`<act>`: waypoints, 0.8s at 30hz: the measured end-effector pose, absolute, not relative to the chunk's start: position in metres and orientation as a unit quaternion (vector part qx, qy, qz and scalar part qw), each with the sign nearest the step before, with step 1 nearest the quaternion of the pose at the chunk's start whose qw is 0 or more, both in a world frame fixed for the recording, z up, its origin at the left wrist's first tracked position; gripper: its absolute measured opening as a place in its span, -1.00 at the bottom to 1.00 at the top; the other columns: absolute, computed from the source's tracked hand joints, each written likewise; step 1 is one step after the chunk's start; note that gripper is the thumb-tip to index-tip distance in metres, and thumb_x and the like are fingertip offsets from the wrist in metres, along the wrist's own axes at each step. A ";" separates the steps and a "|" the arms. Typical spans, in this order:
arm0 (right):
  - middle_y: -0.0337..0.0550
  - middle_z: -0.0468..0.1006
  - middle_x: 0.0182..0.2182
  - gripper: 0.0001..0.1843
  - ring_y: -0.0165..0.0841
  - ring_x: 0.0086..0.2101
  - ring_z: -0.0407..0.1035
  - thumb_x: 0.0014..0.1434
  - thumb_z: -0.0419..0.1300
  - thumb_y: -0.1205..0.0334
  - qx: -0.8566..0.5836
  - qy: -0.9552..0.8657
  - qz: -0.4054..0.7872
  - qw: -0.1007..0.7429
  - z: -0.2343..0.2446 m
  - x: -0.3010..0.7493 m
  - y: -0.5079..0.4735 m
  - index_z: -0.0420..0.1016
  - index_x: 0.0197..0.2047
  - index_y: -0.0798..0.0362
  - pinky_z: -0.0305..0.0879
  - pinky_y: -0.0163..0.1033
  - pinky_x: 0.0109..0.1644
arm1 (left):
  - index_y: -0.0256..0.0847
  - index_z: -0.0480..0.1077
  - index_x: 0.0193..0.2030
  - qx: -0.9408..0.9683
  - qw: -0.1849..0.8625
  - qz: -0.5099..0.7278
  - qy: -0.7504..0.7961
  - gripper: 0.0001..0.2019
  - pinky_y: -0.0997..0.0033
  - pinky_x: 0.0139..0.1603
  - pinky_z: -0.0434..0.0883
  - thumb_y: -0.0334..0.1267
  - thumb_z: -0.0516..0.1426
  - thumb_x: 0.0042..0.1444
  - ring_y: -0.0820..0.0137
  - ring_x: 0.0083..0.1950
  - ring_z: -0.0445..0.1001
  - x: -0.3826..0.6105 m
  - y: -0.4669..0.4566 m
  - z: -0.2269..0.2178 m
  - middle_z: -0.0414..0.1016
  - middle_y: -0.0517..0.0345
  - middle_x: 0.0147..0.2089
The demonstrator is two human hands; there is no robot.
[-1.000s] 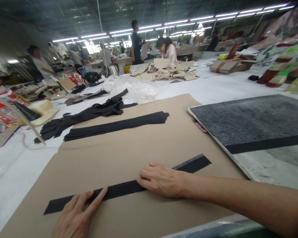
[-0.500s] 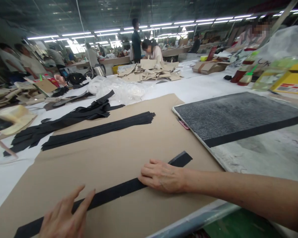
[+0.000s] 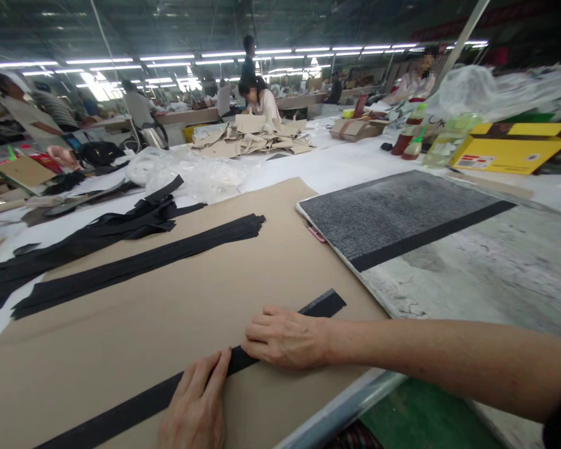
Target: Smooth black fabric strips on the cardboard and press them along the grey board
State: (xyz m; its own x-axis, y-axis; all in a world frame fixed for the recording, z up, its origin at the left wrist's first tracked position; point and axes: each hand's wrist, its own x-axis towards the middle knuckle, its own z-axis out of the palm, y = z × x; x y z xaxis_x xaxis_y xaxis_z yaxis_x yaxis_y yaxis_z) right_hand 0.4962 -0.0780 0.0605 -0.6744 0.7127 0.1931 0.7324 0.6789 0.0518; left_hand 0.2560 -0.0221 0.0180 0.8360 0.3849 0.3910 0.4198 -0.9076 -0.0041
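Black strip (image 3: 126, 413): located on the near part of the brown sheet (image 3: 177, 312); its long axis runs obliquely, from the sheet's near left up toward its right side; a grey band lines the far edge of the visible right end. The strip lies under both hands; the right hand (image 3: 285, 337) covers it short of that right end and is the nearer of the two to it; the left hand (image 3: 194, 405) rests over it just to the left, with only a short length of strip exposed between them.

Left hand: fingers drawn close together, tips at the strip; right hand: fingers curled, tips down on the strip; whether either pinches or merely presses cannot be told.

Difference from half a second ago: the left hand has moved along the strip toward the right hand, and its fingers, then spread, have closed up; the right hand holds about the same place near the right end; on the brown sheet's near left, the strip's left end is now out of view.
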 end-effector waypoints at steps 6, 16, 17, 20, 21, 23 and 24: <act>-0.17 0.31 -0.31 -0.81 -0.36 -0.32 0.16 0.33 -0.07 0.35 -0.401 -0.911 -0.059 0.070 0.061 0.512 -0.087 0.36 -0.21 0.13 0.02 -0.22 -0.30 | -0.07 -0.15 0.38 -0.961 0.082 -0.156 -0.215 -0.25 0.41 -0.02 0.41 -0.54 -0.08 0.04 0.34 -0.02 0.42 0.254 -0.025 0.013 0.45 0.13 0.01; -0.16 0.31 -0.31 -0.80 -0.35 -0.30 0.17 0.34 -0.08 0.34 -0.408 -0.908 -0.063 0.063 0.062 0.530 -0.101 0.36 -0.18 0.13 0.01 -0.21 -0.29 | -0.01 -0.21 0.39 -0.965 0.109 -0.117 -0.207 -0.21 0.36 -0.06 0.36 -0.60 -0.11 0.02 0.32 -0.12 0.39 0.263 -0.028 0.025 0.46 0.17 -0.15; -0.16 0.31 -0.31 -0.80 -0.35 -0.30 0.17 0.34 -0.08 0.35 -0.408 -0.908 -0.064 0.062 0.062 0.532 -0.102 0.36 -0.18 0.13 0.01 -0.21 -0.28 | 0.01 -0.19 0.39 -0.964 0.112 -0.113 -0.212 -0.20 0.35 -0.07 0.35 -0.61 -0.11 0.02 0.32 -0.13 0.39 0.264 -0.029 0.027 0.45 0.18 -0.17; -0.16 0.32 -0.31 -0.79 -0.35 -0.30 0.17 0.34 -0.09 0.35 -0.417 -0.905 -0.067 0.057 0.063 0.539 -0.107 0.36 -0.17 0.13 0.01 -0.20 -0.27 | 0.03 -0.17 0.38 -0.963 0.121 -0.106 -0.216 -0.20 0.33 -0.08 0.33 -0.63 -0.10 0.02 0.32 -0.15 0.37 0.267 -0.032 0.027 0.43 0.17 -0.20; -0.15 0.33 -0.31 -0.78 -0.34 -0.30 0.17 0.35 -0.09 0.35 -0.420 -0.903 -0.067 0.056 0.063 0.541 -0.109 0.36 -0.17 0.13 0.01 -0.20 -0.26 | 0.03 -0.19 0.38 -0.962 0.122 -0.104 -0.219 -0.19 0.32 -0.08 0.32 -0.63 -0.10 0.02 0.32 -0.15 0.37 0.267 -0.032 0.027 0.42 0.18 -0.20; -0.13 0.35 -0.30 -0.77 -0.34 -0.30 0.18 0.35 -0.11 0.35 -0.429 -0.899 -0.062 0.056 0.063 0.545 -0.113 0.36 -0.15 0.12 0.01 -0.20 -0.25 | 0.05 -0.24 0.39 -0.962 0.116 -0.101 -0.225 -0.16 0.34 -0.05 0.31 -0.65 -0.08 0.02 0.35 -0.16 0.37 0.267 -0.034 0.027 0.40 0.20 -0.21; -0.12 0.35 -0.29 -0.78 -0.34 -0.30 0.18 0.35 -0.11 0.35 -0.436 -0.896 -0.057 0.058 0.063 0.547 -0.114 0.36 -0.13 0.12 0.02 -0.20 -0.25 | 0.04 -0.24 0.39 -0.961 0.109 -0.102 -0.233 -0.16 0.34 -0.05 0.30 -0.66 -0.08 0.02 0.37 -0.17 0.37 0.267 -0.035 0.028 0.40 0.21 -0.21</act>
State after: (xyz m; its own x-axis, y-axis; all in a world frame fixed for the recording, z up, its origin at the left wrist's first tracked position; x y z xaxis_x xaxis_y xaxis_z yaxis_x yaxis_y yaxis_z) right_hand 0.5469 -0.1142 0.0625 -0.6132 0.7747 0.1540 0.7881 0.6133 0.0525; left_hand 0.2670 -0.0352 0.0283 0.8702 0.4265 0.2465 0.4709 -0.8672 -0.1618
